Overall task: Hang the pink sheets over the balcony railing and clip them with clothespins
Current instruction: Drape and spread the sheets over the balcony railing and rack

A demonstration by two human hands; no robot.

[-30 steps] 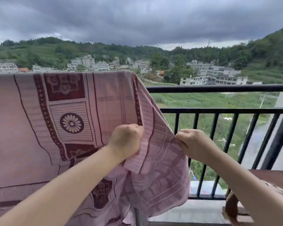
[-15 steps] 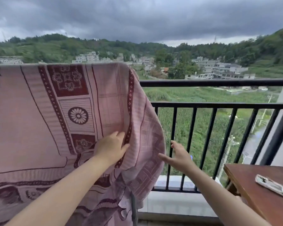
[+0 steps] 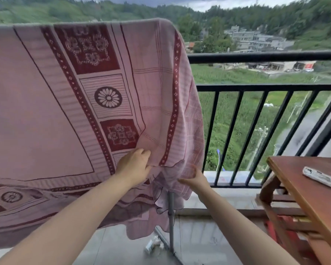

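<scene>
Two hands: both work the hanging edge of the pink sheet [image 3: 46,111], near its right side.
Left hand [image 3: 134,165]: its fingers [image 3: 141,153] curl into a fold of the fabric and pinch it at the dark red border.
Right hand [image 3: 196,177]: fingers straight and apart, the palm laid against the loose cloth from the side, holding nothing.
Sheet position: draped over a high bar, hanging down in front of the balcony railing [image 3: 264,56], which shows bare to the right.
Long axis: it runs left to right along the top fold; the patterned face points toward the person, and the free edge points down to the floor.
Step in hand: likely smoothing and spreading the bunched right corner (no clothespin shows anywhere).
Doing it well: draw the pinched fold down and rightward while the flat hand sweeps the wrinkles out, so the corner lies single-layered before clipping.
Nearby: a wooden counter [image 3: 313,188] stands at the right.
</scene>
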